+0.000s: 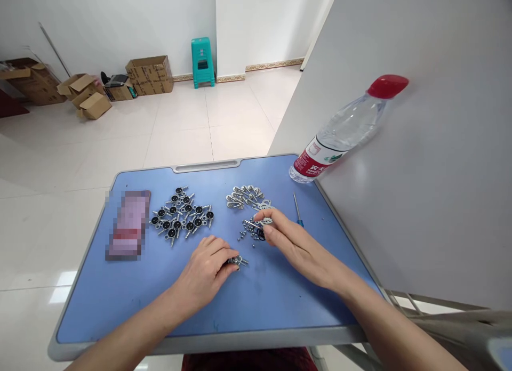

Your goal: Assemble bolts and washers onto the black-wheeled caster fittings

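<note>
Down on the blue table (120, 307), the left hand (206, 272) lay curled, its fingertips pinching a small metal part (239, 261) against the tabletop. The right hand (294, 243) reached toward a little heap of tiny screws (252, 232), and its thumb and first finger were closed on one thin silver piece (253, 224) just above that heap. To do this step well, it looked wise to keep the left hand pressing the part flat so it could not spin, and to lift the tiny piece slowly, since such small bits could slip and roll. A pile of bare silver parts (244, 196) sat just behind the screws, and a pile of parts with black round bits (182, 216) lay to the left, well apart from both hands. A small screwdriver (296, 209) lay just beside the right hand, near the table's right edge. A water bottle (348, 128) stood at the far right corner against the grey wall (420, 174). A blurred pink thing (128, 224) rested near the left edge. The front middle of the table gave the hands open room to move, but the right side was tight, with the edge and wall close by.
</note>
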### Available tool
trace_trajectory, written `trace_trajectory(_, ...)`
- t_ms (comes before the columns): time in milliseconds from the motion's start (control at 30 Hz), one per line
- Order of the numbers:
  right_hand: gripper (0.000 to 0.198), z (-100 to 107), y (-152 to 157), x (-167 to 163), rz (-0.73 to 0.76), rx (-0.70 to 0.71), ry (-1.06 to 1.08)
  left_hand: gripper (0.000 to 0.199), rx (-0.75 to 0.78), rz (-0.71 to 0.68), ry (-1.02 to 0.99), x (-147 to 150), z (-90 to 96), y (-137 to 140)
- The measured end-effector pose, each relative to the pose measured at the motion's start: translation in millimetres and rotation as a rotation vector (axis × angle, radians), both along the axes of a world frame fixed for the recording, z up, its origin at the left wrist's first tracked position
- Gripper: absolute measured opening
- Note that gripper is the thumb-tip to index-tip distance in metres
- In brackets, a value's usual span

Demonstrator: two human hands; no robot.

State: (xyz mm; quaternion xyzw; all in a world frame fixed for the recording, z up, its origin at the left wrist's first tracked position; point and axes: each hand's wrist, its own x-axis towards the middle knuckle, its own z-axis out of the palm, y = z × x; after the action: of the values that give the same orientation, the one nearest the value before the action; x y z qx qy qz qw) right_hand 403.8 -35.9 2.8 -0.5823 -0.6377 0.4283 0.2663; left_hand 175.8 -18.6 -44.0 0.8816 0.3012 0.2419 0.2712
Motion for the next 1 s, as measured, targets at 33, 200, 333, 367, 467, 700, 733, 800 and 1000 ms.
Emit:
trace_trajectory(33,0.023,0,0,0,-0.012,0.000,0.014,0.015,0.005,0.000,-0.002,0,-0.1,0)
trace_trajectory(200,0.016,0,3,-2,-0.040,0.064,0.238,0.014,0.020,-0.003,0.003,0,-0.7,-2)
trace_trajectory(333,0.026,0,4,-1,-0.052,-0.051,0.388,0.013,0.019,0.000,0.010,0,0.7,-3)
trace_trajectory(367,0.029,-1,4,0,-0.052,-0.056,0.403,0.014,0.020,-0.001,0.011,0,1.1,-2)
trace_trajectory(467,0.029,-5,4,0,-0.045,0.044,0.378,0.014,0.023,-0.004,0.012,0,1.5,-2)
trace_trajectory(700,0.018,-12,4,-6,0.083,0.254,0.309,0.011,0.019,-0.007,0.012,-1,-1.2,-2)
trace_trajectory(733,0.018,-12,4,-6,0.103,0.267,0.295,0.011,0.017,-0.009,0.011,-1,-1.2,-2)
trace_trajectory(800,0.017,-13,2,-7,0.124,0.306,0.257,0.012,0.014,-0.013,0.009,-1,-1.2,-2)
trace_trajectory(1000,0.032,-19,-2,-13,0.139,0.420,0.138,0.014,0.031,-0.011,0.016,-2,-2.3,-1)
